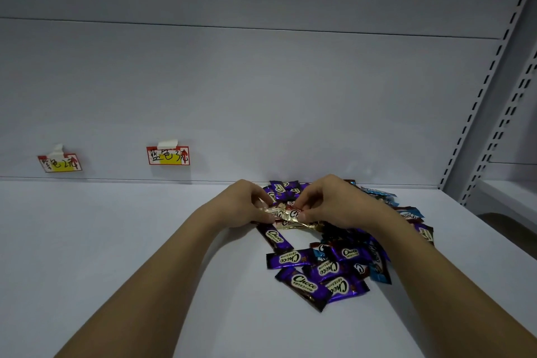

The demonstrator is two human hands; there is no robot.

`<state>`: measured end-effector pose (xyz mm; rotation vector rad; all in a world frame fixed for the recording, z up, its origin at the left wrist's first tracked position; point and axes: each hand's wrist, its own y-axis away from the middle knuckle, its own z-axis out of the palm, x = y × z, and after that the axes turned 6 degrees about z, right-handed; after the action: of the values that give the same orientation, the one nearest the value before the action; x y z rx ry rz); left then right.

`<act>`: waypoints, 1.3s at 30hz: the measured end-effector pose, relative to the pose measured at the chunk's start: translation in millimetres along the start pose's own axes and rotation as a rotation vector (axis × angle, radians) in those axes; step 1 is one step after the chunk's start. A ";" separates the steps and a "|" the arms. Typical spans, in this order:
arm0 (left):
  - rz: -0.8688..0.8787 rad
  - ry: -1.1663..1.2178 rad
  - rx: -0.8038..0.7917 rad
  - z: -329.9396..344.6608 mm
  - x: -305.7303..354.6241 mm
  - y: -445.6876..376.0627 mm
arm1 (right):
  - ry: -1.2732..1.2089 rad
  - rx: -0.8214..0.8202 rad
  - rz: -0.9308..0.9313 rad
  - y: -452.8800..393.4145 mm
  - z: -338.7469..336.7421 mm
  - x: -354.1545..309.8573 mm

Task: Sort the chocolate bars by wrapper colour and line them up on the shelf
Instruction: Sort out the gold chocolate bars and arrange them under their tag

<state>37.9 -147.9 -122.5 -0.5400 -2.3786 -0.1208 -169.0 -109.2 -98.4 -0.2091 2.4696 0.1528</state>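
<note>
Gold-wrapped bars [286, 216] sit at the middle of the heap, and both your hands are on them. Your left hand [247, 203] pinches their left end between thumb and fingers; your right hand [328, 202] pinches the right end the same way. How many gold bars are in that shared grip cannot be told.

Around them: purple bars [308, 273] spread toward you and behind your hands, blue bars [377, 266] mostly under and beyond your right forearm. All lie unsorted on the white shelf [130, 241]. No rows formed yet.

Two handwritten labels are taped to the back panel, one at far left [59, 163], one nearer [168, 155]; both stand well left of the heap.

Risk, as judgement: foil wrappers look slick, so a two-ended pinch on several bars may let one slide out on lifting. Your right forearm rests over the blue bars; a sweep leftward could drag them.
</note>
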 end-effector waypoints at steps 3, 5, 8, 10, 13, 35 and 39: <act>-0.033 0.049 0.010 -6.4 -1.8 0.5 | 0.063 -0.001 -0.012 -1.5 4.7 -1.0; -0.046 0.116 0.075 -12.4 -3.9 1.0 | 0.086 0.005 -0.025 -2.8 8.8 -0.7; -0.089 0.350 0.209 -20.2 -5.6 2.8 | 0.148 -0.008 -0.039 -2.7 14.3 -2.3; -0.088 0.472 0.258 -24.0 -3.6 4.1 | 0.190 -0.014 -0.052 -1.9 15.1 -4.4; -0.062 0.531 0.282 -26.1 1.6 3.7 | 0.239 -0.029 -0.050 -1.4 15.4 -6.5; 0.015 0.798 0.419 -21.9 10.2 53.7 | -0.484 0.238 -0.025 8.0 18.7 -27.4; -0.001 0.707 0.412 -44.0 0.9 95.4 | -0.703 0.218 -0.051 17.1 34.6 -63.6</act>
<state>103.3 -70.8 -93.9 -0.2380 -1.6478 0.1552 -102.1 -79.8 -85.2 -0.0988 1.7627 -0.0604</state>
